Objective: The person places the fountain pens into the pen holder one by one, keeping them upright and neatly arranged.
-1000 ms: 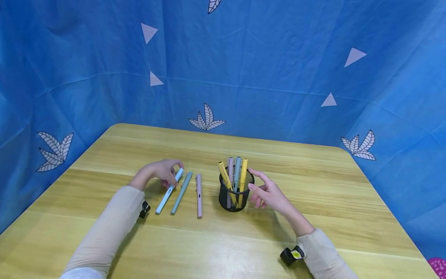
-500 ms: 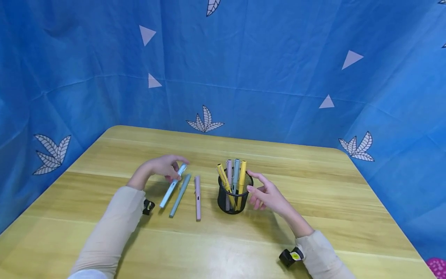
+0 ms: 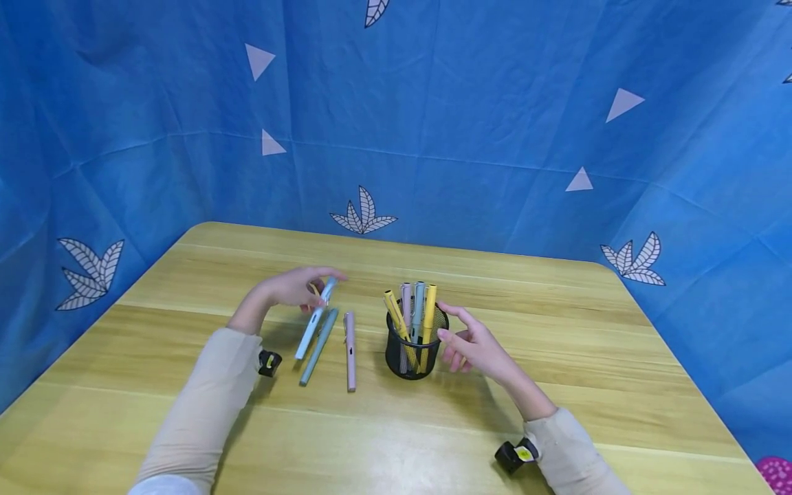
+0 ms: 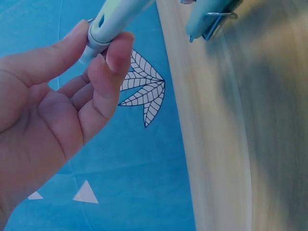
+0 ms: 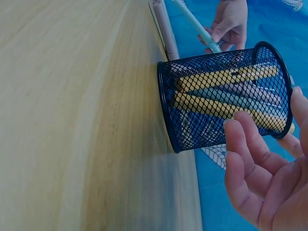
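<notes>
My left hand point(image 3: 295, 287) pinches a light blue capped pen point(image 3: 311, 331) near its upper end, thumb against fingers. The pen slants and is held above the wooden table; the left wrist view shows its barrel point(image 4: 115, 21) between the fingertips. Just right of it lie a grey-green pen point(image 3: 319, 347) with a wire clip and a lilac pen point(image 3: 350, 350). A black mesh pen holder point(image 5: 216, 96) stands upright with yellow, lilac and grey-green pens in it. At its right side my right hand point(image 3: 479, 348) touches the rim with thumb and index finger, the other fingers loosely bent.
The wooden table point(image 3: 396, 440) runs back to a blue curtain point(image 3: 470, 89) printed with leaves and triangles. Each wrist wears a small black camera, such as the right wrist camera point(image 3: 510, 456). Something pink point(image 3: 776, 474) shows at the lower right edge.
My left hand has lifted the light blue pen off the table and moved it slightly right and away, toward the grey-green pen. The right hand has stayed at the pen holder.
</notes>
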Available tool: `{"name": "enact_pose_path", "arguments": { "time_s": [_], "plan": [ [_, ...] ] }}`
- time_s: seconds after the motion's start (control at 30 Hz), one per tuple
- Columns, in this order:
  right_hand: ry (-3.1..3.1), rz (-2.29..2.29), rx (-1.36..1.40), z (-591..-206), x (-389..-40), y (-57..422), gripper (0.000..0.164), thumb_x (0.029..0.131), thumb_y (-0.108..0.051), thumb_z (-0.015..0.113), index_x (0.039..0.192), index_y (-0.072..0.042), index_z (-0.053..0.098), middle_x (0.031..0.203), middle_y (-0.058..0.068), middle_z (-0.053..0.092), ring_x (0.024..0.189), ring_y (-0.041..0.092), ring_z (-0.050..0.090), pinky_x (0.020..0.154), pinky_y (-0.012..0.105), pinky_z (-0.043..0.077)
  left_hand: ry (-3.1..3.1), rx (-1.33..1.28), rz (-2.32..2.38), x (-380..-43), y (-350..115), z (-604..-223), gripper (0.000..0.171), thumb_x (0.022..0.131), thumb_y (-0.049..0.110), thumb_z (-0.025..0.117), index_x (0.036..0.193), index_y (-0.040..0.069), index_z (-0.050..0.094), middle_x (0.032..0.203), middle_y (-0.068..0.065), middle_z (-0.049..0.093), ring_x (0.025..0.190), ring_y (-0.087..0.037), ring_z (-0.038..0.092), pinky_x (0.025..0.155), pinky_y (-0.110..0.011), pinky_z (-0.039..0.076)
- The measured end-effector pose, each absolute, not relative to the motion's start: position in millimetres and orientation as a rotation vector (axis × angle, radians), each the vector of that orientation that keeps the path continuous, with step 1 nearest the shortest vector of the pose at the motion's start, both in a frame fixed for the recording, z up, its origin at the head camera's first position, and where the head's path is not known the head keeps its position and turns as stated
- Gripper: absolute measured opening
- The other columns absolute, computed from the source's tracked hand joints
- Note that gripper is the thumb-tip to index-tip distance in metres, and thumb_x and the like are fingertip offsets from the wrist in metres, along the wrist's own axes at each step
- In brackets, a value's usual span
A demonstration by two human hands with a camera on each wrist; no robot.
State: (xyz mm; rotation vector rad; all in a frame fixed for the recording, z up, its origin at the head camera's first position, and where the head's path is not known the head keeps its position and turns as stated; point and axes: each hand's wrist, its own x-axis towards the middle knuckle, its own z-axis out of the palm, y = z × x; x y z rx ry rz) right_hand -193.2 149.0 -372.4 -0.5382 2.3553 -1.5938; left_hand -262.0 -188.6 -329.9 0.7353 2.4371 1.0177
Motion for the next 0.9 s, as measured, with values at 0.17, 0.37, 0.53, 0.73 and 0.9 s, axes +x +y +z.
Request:
{"name": "enact_pose_path", "arguments": {
  "time_s": [0.17, 0.37, 0.53, 0.73, 0.9],
  "plan": [
    [2.354, -1.593, -0.546, -372, -193, 149, 0.056, 0.093, -0.025, 0.049, 0.141, -0.014, 0.023, 0.068, 0.018, 0.059, 0.053, 0.029, 0.057, 0.046, 0.044, 0.048, 2.442, 0.772, 1.063, -262, -187, -328, 0.049, 0.086, -0.006, 0.053, 0.132, 0.004, 0.039, 0.084, -0.013, 0.052, 0.068, -0.03, 0.055, 0.063, -0.043, 0.05],
    [2.351, -1.596, -0.536, -371, -192, 148, 0.056, 0.093, -0.025, 0.049, 0.142, -0.014, 0.023, 0.068, 0.016, 0.06, 0.054, 0.028, 0.057, 0.046, 0.043, 0.048, 2.413, 0.801, 1.215, -264, -186, -328, 0.048, 0.086, -0.004, 0.054, 0.13, 0.005, 0.039, 0.082, -0.014, 0.055, 0.07, -0.024, 0.058, 0.065, -0.04, 0.051],
    [2.349, -1.595, -0.53, -358, -184, 145, 0.054, 0.094, -0.017, 0.047, 0.141, -0.007, 0.022, 0.068, 0.019, 0.059, 0.055, 0.035, 0.057, 0.049, 0.047, 0.048, 2.343, 0.776, 1.344, -265, -185, -329, 0.046, 0.087, 0.0, 0.055, 0.13, 0.005, 0.038, 0.087, -0.016, 0.052, 0.075, -0.025, 0.059, 0.071, -0.049, 0.048],
    [2.336, -1.603, -0.523, -369, -191, 148, 0.056, 0.094, -0.022, 0.048, 0.142, -0.012, 0.022, 0.069, 0.02, 0.059, 0.054, 0.031, 0.057, 0.048, 0.047, 0.048, 2.25, 0.668, 1.526, -261, -182, -326, 0.048, 0.087, 0.006, 0.058, 0.129, 0.006, 0.036, 0.09, -0.018, 0.051, 0.076, -0.028, 0.058, 0.077, -0.052, 0.046],
    [2.34, -1.608, -0.524, -372, -192, 148, 0.057, 0.093, -0.025, 0.048, 0.142, -0.014, 0.021, 0.07, 0.02, 0.059, 0.054, 0.03, 0.057, 0.047, 0.046, 0.048, 2.217, 0.627, 1.666, -261, -175, -324, 0.042, 0.085, 0.004, 0.059, 0.123, 0.004, 0.039, 0.085, -0.016, 0.054, 0.073, -0.026, 0.058, 0.071, -0.042, 0.051]
  ]
}}
